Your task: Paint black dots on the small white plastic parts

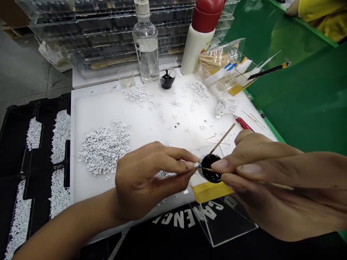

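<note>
Your left hand [146,180] pinches a tiny white piece [196,164] at the fingertips, just beside a shallow clear dish [200,174] of glossy black paste [210,168]. Your right hand [271,184] holds a thin wooden stick [276,186], its tip crossing the paste's edge near the white piece. A second wooden stick [222,139] rises tilted from the dish.

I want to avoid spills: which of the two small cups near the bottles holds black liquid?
The right one, with a stick standing in it; the left cup looks clear.
</note>
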`<state>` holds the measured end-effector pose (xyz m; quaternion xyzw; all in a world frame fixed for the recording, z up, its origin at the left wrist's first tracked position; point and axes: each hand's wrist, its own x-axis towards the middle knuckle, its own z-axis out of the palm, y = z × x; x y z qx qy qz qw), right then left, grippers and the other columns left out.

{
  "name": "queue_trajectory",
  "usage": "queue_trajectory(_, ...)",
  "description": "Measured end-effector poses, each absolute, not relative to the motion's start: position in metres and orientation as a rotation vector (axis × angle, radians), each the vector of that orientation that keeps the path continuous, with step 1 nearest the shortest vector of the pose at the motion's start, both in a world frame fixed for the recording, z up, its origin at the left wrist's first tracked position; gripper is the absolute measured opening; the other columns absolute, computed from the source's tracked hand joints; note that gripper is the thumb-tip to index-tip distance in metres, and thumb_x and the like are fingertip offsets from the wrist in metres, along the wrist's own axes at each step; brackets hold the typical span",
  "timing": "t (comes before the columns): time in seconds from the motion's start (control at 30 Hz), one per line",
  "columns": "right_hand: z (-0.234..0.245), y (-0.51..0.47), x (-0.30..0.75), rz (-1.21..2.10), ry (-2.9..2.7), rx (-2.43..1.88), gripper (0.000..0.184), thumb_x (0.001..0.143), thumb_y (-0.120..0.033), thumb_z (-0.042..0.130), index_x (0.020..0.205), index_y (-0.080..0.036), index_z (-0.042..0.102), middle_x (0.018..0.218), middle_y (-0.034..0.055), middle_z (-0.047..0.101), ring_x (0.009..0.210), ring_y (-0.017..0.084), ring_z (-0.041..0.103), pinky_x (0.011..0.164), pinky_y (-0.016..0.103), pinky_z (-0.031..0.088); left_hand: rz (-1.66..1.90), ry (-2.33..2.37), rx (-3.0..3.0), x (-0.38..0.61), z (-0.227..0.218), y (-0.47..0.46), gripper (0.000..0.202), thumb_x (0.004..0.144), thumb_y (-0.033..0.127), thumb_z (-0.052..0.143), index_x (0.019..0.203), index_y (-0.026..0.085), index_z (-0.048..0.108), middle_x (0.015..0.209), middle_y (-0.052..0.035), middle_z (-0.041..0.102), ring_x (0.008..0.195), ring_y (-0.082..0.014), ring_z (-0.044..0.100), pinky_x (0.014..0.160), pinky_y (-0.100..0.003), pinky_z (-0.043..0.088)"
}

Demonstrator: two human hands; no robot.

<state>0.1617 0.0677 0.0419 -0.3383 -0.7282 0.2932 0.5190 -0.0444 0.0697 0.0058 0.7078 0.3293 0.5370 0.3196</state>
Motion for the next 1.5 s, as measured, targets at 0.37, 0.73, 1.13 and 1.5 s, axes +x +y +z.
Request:
queue_trajectory(0.37, 0.049, 0.072, 0.162, 0.718, -1.724, -0.774, 0.039, 0.073, -0.015, 0.098, 0.104, -0.029, 0.078, 0.095, 0.0027, 0.081, 0.082, 0.023, 0.079, 0.074, 0.038, 0.07, 1.433, 0.826, 1.848, -0.043, 0.003, 0.07, 0.018, 0.087, 0.005, 0.086, 0.094, 0.016, 0.072, 0.1, -0.01, 0.085, 0.081, -0.0152, 0.08, 0.068, -0.025, 0.068)
queue_trajectory(0.73, 0.048, 0.074, 0.171, 0.739, -1.789, -0.858, 0.033, 0.081, -0.014, 0.093, 0.103, -0.022, 0.071, 0.095, -0.0032, 0.082, 0.075, 0.009, 0.074, 0.069, 0.023, 0.065, 1.439, 0.818, 1.836, -0.042, 0.003, 0.07, 0.018, 0.087, 0.005, 0.086, 0.093, 0.015, 0.072, 0.101, -0.0102, 0.085, 0.082, -0.016, 0.08, 0.067, -0.026, 0.067)
queue_trajectory(1.13, 0.045, 0.074, 0.168, 0.828, -1.756, -0.728, 0.051, 0.075, 0.002, 0.091, 0.11, -0.029, 0.073, 0.108, -0.0066, 0.081, 0.086, 0.006, 0.073, 0.078, 0.02, 0.063, 1.424, 0.816, 1.855, -0.045, 0.002, 0.07, 0.018, 0.088, 0.006, 0.085, 0.094, 0.016, 0.071, 0.101, -0.0093, 0.085, 0.081, -0.0149, 0.08, 0.067, -0.025, 0.067)
queue_trajectory(1.5, 0.04, 0.069, 0.165, 0.794, -1.671, -0.78, 0.043, 0.077, -0.003, 0.093, 0.11, -0.023, 0.073, 0.104, -0.0056, 0.082, 0.083, 0.006, 0.072, 0.077, 0.02, 0.063, 1.408, 0.787, 1.91, -0.047, 0.002, 0.071, 0.017, 0.088, 0.004, 0.084, 0.094, 0.014, 0.071, 0.104, -0.0096, 0.085, 0.084, -0.0139, 0.079, 0.07, -0.025, 0.066)
